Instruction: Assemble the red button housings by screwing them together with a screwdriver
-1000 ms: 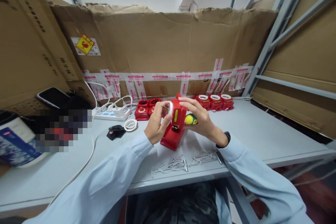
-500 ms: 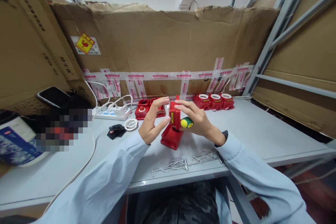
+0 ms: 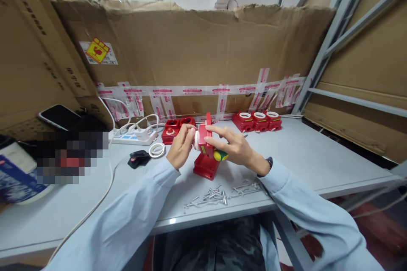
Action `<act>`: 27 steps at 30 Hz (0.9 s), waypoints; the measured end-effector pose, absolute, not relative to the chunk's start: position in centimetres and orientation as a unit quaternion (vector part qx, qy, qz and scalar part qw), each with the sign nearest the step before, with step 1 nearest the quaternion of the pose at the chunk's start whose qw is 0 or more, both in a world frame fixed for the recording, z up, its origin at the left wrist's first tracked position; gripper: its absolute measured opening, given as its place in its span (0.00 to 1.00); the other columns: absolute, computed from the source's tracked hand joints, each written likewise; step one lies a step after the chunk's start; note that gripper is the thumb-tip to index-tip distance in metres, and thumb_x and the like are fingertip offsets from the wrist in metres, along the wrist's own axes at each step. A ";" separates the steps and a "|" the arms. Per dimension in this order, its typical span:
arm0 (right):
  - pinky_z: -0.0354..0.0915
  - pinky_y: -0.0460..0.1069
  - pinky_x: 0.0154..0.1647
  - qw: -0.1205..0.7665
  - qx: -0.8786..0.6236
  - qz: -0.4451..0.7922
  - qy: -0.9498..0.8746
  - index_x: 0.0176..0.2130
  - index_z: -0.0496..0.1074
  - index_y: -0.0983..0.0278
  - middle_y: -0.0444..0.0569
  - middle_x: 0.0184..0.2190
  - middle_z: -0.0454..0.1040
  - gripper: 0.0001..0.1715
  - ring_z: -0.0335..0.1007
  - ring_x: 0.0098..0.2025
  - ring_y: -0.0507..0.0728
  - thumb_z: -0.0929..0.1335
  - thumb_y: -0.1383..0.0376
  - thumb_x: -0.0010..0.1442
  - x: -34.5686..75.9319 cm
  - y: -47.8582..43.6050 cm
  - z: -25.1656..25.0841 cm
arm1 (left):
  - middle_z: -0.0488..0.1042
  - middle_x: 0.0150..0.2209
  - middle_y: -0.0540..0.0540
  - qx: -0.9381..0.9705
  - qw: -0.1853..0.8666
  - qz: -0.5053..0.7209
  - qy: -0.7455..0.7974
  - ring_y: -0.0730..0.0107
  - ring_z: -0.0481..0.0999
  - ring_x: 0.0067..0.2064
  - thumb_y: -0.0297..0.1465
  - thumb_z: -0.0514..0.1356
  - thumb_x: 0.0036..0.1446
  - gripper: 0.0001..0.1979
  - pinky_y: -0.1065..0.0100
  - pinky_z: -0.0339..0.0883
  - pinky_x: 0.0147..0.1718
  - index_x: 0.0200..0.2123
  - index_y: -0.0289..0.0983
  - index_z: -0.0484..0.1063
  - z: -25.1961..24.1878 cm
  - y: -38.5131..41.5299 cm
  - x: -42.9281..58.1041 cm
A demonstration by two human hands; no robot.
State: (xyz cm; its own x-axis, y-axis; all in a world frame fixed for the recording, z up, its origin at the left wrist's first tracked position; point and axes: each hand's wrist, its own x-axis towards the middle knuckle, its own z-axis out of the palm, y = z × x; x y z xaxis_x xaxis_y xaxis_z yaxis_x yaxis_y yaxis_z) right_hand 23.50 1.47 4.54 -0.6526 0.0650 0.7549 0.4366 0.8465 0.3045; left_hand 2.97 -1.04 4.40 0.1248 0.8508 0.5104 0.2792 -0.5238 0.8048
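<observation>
My left hand [image 3: 179, 147] and my right hand [image 3: 233, 147] both hold a red plastic housing [image 3: 205, 144] upright above a red base piece [image 3: 205, 167] on the grey table [image 3: 302, 152]. The left fingers pinch a white ring [image 3: 197, 139] on the housing's left face. My right hand grips the housing from the right, fingers across its top, with a green and yellow screwdriver handle [image 3: 220, 155] tucked under the palm. A pile of silver screws [image 3: 219, 194] lies near the front edge, just below my hands.
Three red housings with white rings [image 3: 259, 120] stand at the back right, two more red parts [image 3: 174, 129] at the back centre. A white power strip [image 3: 135, 136], a loose white ring [image 3: 158, 150], a black object [image 3: 138, 159] and a phone [image 3: 59, 116] lie left. Cardboard walls surround the table.
The left hand, open at half a second ago, has closed again onto the housing's white ring. The housing has turned slightly and both hands sit a little lower and left.
</observation>
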 end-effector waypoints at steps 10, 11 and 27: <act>0.71 0.55 0.47 0.463 -0.143 -0.103 -0.869 0.59 0.55 0.58 0.57 0.56 0.63 0.36 0.63 0.56 0.60 0.70 0.61 0.54 23.7 1.6 5.3 | 0.60 0.56 0.40 0.802 0.240 0.485 0.255 0.59 0.65 0.53 0.28 0.60 0.55 0.26 0.65 0.66 0.42 0.56 0.42 0.58 4.8 -1.8 2.0; 0.70 0.55 0.48 0.462 -0.142 -0.095 -0.871 0.59 0.55 0.58 0.57 0.56 0.63 0.37 0.62 0.57 0.60 0.70 0.61 0.54 23.7 1.7 5.3 | 0.62 0.54 0.40 0.797 0.245 0.484 0.265 0.61 0.67 0.50 0.29 0.60 0.55 0.26 0.66 0.66 0.40 0.56 0.42 0.58 4.7 -1.7 2.0; 0.72 0.53 0.42 0.427 -0.151 -0.144 -0.880 0.58 0.56 0.57 0.54 0.57 0.64 0.30 0.66 0.54 0.58 0.65 0.67 0.58 23.1 1.6 4.3 | 0.70 0.47 0.41 0.761 0.212 0.481 0.381 0.61 0.71 0.45 0.40 0.52 0.60 0.18 0.62 0.66 0.42 0.49 0.37 0.64 4.6 -1.6 1.9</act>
